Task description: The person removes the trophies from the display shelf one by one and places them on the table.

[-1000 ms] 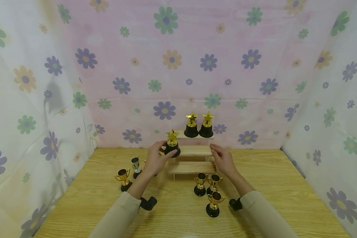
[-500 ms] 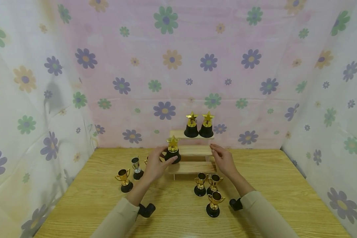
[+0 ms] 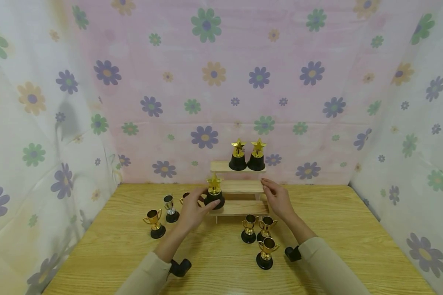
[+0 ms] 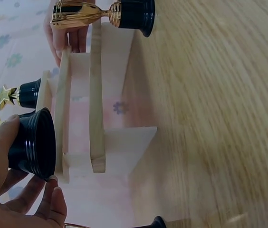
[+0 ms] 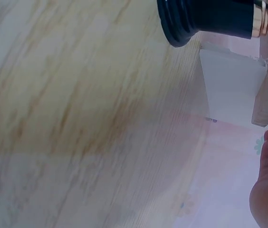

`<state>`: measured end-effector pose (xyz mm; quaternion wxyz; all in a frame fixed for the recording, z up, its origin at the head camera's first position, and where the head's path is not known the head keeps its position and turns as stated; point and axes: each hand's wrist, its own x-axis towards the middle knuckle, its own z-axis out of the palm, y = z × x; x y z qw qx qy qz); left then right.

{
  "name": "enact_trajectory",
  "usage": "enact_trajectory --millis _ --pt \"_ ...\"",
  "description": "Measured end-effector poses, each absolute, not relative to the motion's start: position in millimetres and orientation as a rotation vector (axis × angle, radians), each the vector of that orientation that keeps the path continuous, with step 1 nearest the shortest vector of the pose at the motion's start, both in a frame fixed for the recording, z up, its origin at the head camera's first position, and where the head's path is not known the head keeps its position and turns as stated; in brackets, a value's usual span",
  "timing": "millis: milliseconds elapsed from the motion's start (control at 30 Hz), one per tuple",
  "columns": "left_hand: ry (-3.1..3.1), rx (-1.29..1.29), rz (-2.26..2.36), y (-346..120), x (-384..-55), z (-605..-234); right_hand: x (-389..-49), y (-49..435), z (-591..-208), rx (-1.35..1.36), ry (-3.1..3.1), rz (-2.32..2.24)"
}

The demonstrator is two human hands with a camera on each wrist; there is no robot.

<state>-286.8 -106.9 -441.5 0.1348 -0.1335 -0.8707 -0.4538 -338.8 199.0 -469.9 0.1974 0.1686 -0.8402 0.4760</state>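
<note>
My left hand (image 3: 192, 211) grips the black base of a gold star trophy (image 3: 214, 199), thumb on the near side and fingers behind. The trophy is upright, held at the left end of the wooden three-step display stand (image 3: 240, 209), overlapping its front step in the head view. In the left wrist view its hollow black base (image 4: 32, 145) faces the steps. My right hand (image 3: 279, 199) holds the right end of the middle step, fingertips at the plank's edge. Two more star trophies, a left one (image 3: 238, 161) and a right one (image 3: 256, 161), stand on the top step.
Three gold cup trophies (image 3: 266, 259) stand close together before the stand's right front. To the left are a gold cup (image 3: 154, 224), a silver cup (image 3: 171, 209) and another gold cup partly hidden by my left hand. A flowered curtain (image 3: 221, 102) hangs behind the table.
My left hand has lowered the star trophy from near the top step's left end to the front step's height and nearer me. The right hand has stayed in place.
</note>
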Motion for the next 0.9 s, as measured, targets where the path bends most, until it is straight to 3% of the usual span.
enact_trajectory --millis 500,900 --pt "-2.614 -0.383 -1.295 -107 -273 -451 -338 199 -469 0.477 -2.351 1.333" --pt "-2.636 -0.542 -1.397 -104 -266 -459 -338 200 -467 0.465 -2.368 1.329"
